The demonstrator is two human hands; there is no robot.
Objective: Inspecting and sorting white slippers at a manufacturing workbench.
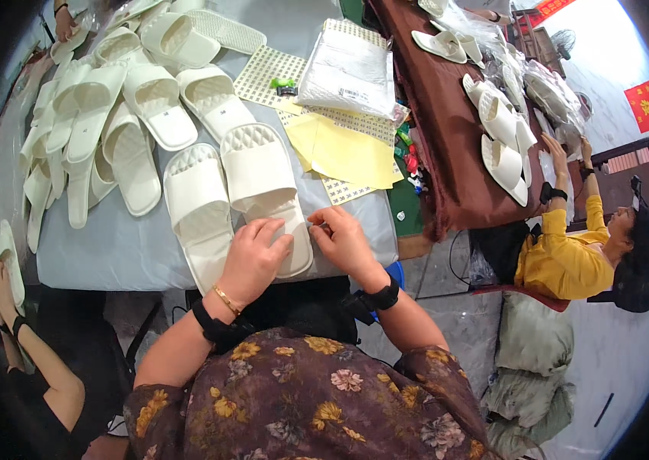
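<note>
A pair of cream slippers lies side by side at the table's front edge, a left slipper point(196, 193) and a right slipper point(258, 170), toes pointing away from me. Over the heel area of the right slipper is my left hand point(255, 257), its fingers slightly apart and resting on or just above the insole. My right hand point(345, 239) hovers at that slipper's right edge with thumb and fingers bent toward each other. Whatever may be between those fingertips is too small to make out.
Many more cream slippers point(95, 103) are heaped at the left. Sticker sheets point(359, 146), yellow paper point(332, 149) and a clear-wrapped packet point(347, 65) lie beyond my right hand. A co-worker in yellow point(566, 261) handles slippers at the brown table point(447, 153); another's arm point(52, 360) is at left.
</note>
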